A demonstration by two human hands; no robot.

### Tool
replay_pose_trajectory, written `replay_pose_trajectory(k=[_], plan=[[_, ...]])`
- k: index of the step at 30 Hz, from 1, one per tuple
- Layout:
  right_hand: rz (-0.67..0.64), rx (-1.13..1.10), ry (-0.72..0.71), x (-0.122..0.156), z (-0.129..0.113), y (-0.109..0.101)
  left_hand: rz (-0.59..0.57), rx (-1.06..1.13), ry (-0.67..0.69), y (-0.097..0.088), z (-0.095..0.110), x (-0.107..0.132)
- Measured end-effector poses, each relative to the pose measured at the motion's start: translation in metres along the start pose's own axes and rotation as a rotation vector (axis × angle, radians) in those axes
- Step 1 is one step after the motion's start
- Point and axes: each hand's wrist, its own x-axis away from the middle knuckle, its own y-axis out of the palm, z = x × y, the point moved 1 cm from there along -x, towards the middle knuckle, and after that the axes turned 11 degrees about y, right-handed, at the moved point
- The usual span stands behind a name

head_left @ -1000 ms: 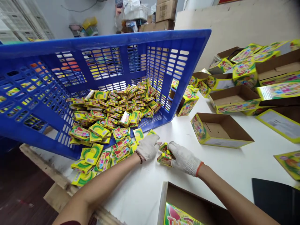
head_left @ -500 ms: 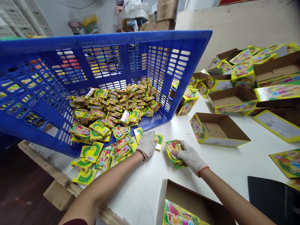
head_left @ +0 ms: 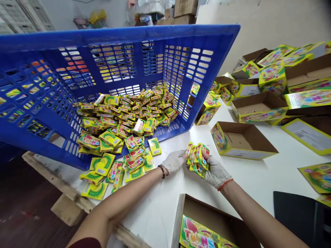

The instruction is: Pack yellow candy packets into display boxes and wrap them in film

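Both my hands wear white knit gloves. My right hand [head_left: 215,174] is closed on a stack of small yellow-green candy packets [head_left: 197,157], held upright over the white table [head_left: 258,179]. My left hand [head_left: 173,161] presses against the left side of that same stack, fingers curled on it. Just left of my hands, many more packets [head_left: 124,120] spill out of a big blue plastic crate [head_left: 103,69] tipped on its side. Some loose packets [head_left: 103,172] lie on the table edge.
An open yellow carton [head_left: 240,141] stands right of my hands. Another open carton [head_left: 207,224] sits near me at the bottom edge. More cartons and flat box pieces [head_left: 284,89] crowd the right. A dark flat object [head_left: 302,217] lies bottom right.
My left hand picked up a packet from beside the crate and brought it to the stack. My right hand raised the stack upright; both hands now meet on it.
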Motion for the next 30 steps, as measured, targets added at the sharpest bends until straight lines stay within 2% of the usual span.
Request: replay_pose_trajectory(k=[3,7,9,11,14,16,18,21,24,27,30], plan=[[0.119,0.072,-0.003,0.007,-0.006,-0.006,-0.083,-0.127,0.050,-0.031,-0.017,0.004],[0.202,0.379,-0.052,0.019,-0.021,-0.005,-0.190,-0.319,0.085,-0.078,-0.054,0.013],[0.284,0.663,-0.105,0.021,-0.025,0.003,-0.228,-0.384,0.100,-0.094,-0.070,0.015],[0.368,1.060,-0.168,0.019,-0.025,0.018,-0.258,-0.410,0.116,-0.104,-0.081,0.013],[0.368,1.702,-0.283,0.012,-0.016,0.043,-0.268,-0.391,0.111,-0.109,-0.088,0.004],[0.363,2.005,-0.342,0.007,-0.008,0.054,-0.244,-0.342,0.079,-0.107,-0.087,-0.003],[0.383,2.102,-0.337,0.003,-0.002,0.054,-0.205,-0.259,0.034,-0.100,-0.083,-0.010],[0.324,2.032,-0.355,0.000,0.008,0.041,-0.136,-0.092,-0.025,-0.081,-0.077,-0.017],[0.223,2.038,-0.536,0.000,0.018,0.024,-0.080,0.075,-0.064,-0.057,-0.073,-0.022],[0.175,1.993,-0.744,0.001,0.021,0.003,-0.026,0.229,-0.062,-0.036,-0.068,-0.020],[0.171,1.843,-0.863,0.000,0.017,-0.030,0.134,0.371,-0.079,-0.012,-0.055,-0.006]])
